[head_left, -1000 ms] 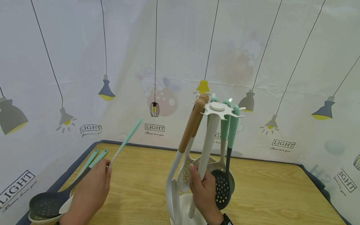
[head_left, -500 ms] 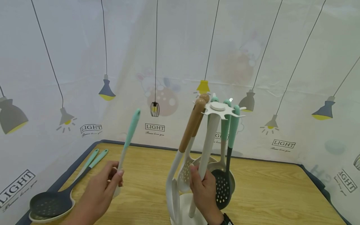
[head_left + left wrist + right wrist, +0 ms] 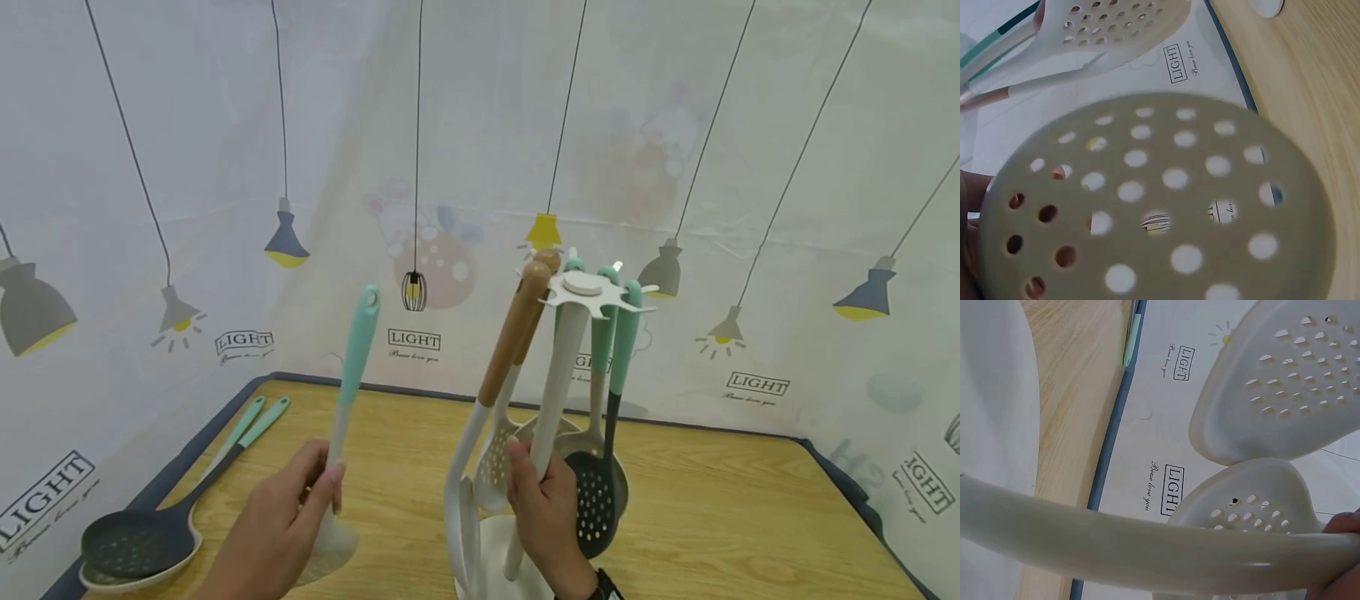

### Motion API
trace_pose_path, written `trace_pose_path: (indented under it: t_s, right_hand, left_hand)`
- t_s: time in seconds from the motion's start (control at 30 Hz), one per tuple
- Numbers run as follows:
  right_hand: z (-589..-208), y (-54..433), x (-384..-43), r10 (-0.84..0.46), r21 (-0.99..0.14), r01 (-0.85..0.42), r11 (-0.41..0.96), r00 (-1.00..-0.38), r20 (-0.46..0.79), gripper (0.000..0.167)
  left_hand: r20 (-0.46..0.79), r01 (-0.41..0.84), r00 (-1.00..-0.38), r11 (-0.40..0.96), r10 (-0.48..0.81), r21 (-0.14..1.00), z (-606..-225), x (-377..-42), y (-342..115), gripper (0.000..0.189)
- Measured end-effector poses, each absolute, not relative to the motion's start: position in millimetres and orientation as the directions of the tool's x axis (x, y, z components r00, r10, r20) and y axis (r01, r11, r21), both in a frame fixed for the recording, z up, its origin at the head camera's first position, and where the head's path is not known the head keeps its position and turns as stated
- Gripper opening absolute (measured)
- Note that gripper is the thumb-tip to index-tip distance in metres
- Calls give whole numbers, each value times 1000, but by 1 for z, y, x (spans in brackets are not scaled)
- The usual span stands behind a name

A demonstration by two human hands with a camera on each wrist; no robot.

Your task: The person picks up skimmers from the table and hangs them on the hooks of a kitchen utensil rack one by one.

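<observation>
Left hand (image 3: 273, 517) pinching the pale shaft of a perforated skimmer (image 3: 339, 425), its mint handle uppermost and slightly tilted, its head lowermost, left of and apart from the utensil stand (image 3: 559, 367). Right hand (image 3: 546, 512) wrapped around the stand's white post. Brown-handled utensils (image 3: 512, 350) hang on the post's left; mint-handled utensils, including a black skimmer (image 3: 596, 500), on its right. At the left of the desk (image 3: 720, 500), a dark perforated skimmer (image 3: 138, 542) lies over a pale utensil (image 3: 242, 423).
</observation>
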State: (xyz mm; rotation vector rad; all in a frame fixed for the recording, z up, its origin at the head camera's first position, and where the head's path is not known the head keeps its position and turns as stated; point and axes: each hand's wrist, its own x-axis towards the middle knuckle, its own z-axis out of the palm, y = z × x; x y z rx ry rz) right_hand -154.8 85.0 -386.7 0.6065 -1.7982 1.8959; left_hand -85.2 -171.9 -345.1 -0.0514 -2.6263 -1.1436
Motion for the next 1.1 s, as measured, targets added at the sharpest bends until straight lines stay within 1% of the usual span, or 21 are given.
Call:
trace_pose_path:
  t_s: [0.17, 0.3, 0.4, 0.47, 0.57, 0.67, 0.8, 0.93, 1.03, 1.1]
  right_hand:
    - [-387, 85, -154, 27, -807, -589, -49, -808, 588, 28]
    - [-387, 85, -154, 26, -808, -588, -41, -809, 587, 28]
    - [-387, 86, -154, 28, -812, -582, -37, -813, 582, 28]
    - [-387, 86, -154, 31, -817, -576, -35, -817, 575, 28]
    - [-387, 86, -154, 32, -817, -576, -39, -818, 575, 28]
    - [-387, 86, -155, 29, -809, -587, -41, -810, 586, 28]
    - [-388, 86, -156, 21, -795, -606, -42, -796, 605, 28]
    - [-388, 86, -156, 16, -784, -620, -45, -785, 620, 28]
    - [-388, 86, -157, 13, -777, -628, -46, -778, 629, 28]
    - [-388, 86, -157, 13, -777, -628, -49, -778, 628, 27]
  left_hand:
    - [300, 171, -952, 704, -63, 690, -344, -82, -167, 21]
    - [394, 267, -919, 705, -20, 657, -345, -78, -163, 20]
    - [502, 366, -864, 724, 31, 585, -346, -77, -160, 22]
    - [578, 423, -813, 749, 65, 511, -348, -76, -158, 24]
    - [654, 467, -749, 782, 102, 413, -349, -75, -155, 24]
    - [684, 477, -721, 796, 112, 372, -347, -73, -151, 25]
    - [708, 516, -693, 780, 138, 354, -342, -72, -145, 25]
    - [757, 572, -625, 770, 188, 281, -338, -73, -138, 26]
    - [793, 615, -560, 762, 240, 203, -334, -74, -133, 28]
    - [802, 637, -535, 751, 267, 174, -332, -74, -129, 30]
